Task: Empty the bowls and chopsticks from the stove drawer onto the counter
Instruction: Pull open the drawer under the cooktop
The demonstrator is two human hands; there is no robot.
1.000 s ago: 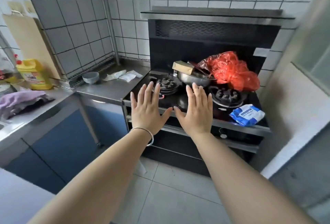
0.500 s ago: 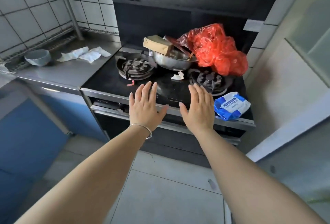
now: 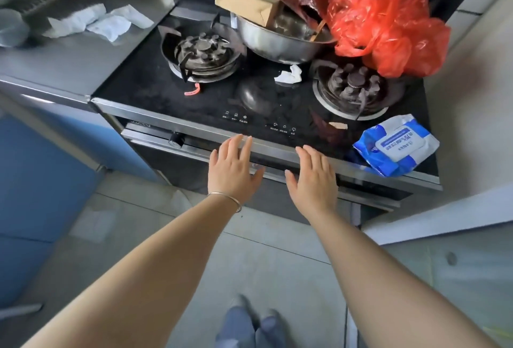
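Here, stove (image 3: 194, 103) seen from above. Left hand (image 3: 231, 171) and right hand (image 3: 312, 181) held out side by side at stove's front edge, palms down, fingers spread flat, nothing gripped. Drawer (image 3: 166, 159) below stove's front edge seen shut; bowls and chopsticks inside not visible. Counter (image 3: 69, 64) adjoins stove on left, with crumpled tissues (image 3: 97, 21) laid on it. On stove: steel basin (image 3: 277, 39) at back, red bag (image 3: 383, 20) beside it, wipes pack (image 3: 397, 145) at front right corner.
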